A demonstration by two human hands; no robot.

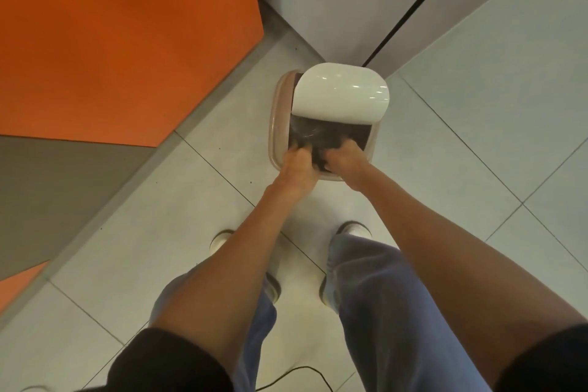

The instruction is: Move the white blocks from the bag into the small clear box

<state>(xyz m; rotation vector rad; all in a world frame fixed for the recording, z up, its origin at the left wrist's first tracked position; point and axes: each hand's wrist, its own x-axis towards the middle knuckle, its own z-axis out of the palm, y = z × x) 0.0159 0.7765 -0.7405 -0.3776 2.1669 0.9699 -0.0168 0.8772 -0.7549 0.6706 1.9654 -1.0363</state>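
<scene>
Pale grey tiled floor [477,153] here, thin dark grout lines running across it. Standing on it, right in the wall corner, is a beige-rimmed bin [274,124] with its white lid tipped up. Nearer in, a pale left shoe [219,240] and right shoe [356,228], planted apart. At the bottom edge there's a thin black loop [305,367], probably a cable.

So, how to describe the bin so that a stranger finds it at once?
From the big orange panel on the left, follow the tiled floor to the grey wall with a dark vertical gap. The bin stands at its foot. Only it has a beige rim, a glossy white lid and a dark bag, gripped by the left hand and right hand.
</scene>
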